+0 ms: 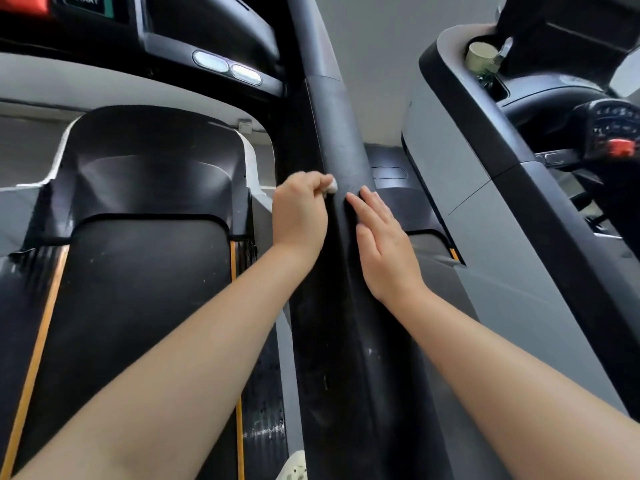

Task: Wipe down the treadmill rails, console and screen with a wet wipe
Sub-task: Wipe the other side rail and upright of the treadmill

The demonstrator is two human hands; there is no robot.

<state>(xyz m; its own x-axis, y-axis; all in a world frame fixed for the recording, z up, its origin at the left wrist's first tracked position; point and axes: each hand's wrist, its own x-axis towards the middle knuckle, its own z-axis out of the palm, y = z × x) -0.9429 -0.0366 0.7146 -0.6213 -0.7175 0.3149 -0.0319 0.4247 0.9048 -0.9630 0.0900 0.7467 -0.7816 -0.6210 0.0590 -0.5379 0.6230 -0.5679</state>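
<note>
step: wiping the right-side rail (343, 174), about mid-length, near where it meets the upright
left hand (300, 216): grip curled tight, pinching a balled-up white wipe (331, 185) against the rail's left face
right hand (384, 247): fingers flat and spread a little, palm resting on the rail's right face, holds nothing; looks like bracing
wipe location: at left fingertips, touching the rail, mostly hidden in the fist
rail axis: long axis runs from bottom centre of view up and away toward the console (207, 39); far end points forward-up, near end toward the person
done so far: cannot tell which rail parts are clean; pale specks show on the near stretch of rail (346, 368), so probably not finished there
left to do: likely rest of this rail, other rail (out of view), console, screen (86, 1) with START label at top left
progress guess: early to middle, rails stage
other: belt (138, 306) with orange edge stripes lies left of the rail; second treadmill (554, 202) stands to the right
</note>
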